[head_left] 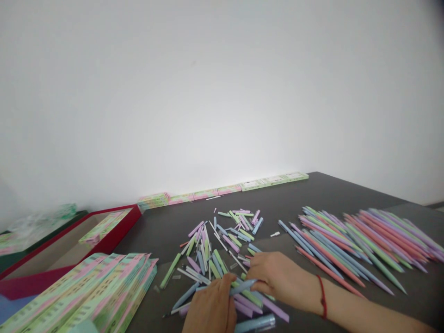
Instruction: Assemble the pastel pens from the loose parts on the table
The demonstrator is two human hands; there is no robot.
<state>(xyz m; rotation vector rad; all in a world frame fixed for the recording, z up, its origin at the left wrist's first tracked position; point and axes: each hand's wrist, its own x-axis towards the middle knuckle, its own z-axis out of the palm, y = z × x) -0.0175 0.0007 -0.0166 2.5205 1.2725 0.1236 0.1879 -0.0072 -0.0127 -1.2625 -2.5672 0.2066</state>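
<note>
The left hand sits low in the middle of the scene, its fingers curled closed around a pale blue pen barrel, which lies tilted just above the heap. The right hand reaches in from four o'clock, a red cord bracelet on its wrist, and its fingers lie against the barrel's far end. Whether they grip it or only touch it, I cannot tell.

Around and ahead of both hands spreads a loose heap of pastel pen parts in pink, green, blue and lilac, on a dark worktop. At three o'clock from the hands, long pastel pens lie fanned side by side, with a small white pen part just beside them. At nine o'clock sit thick stacks of pink-and-green printed packets, and beyond them a red-rimmed tray holds more. A row of similar packets lines the worktop's far edge at twelve o'clock, against a white wall.
</note>
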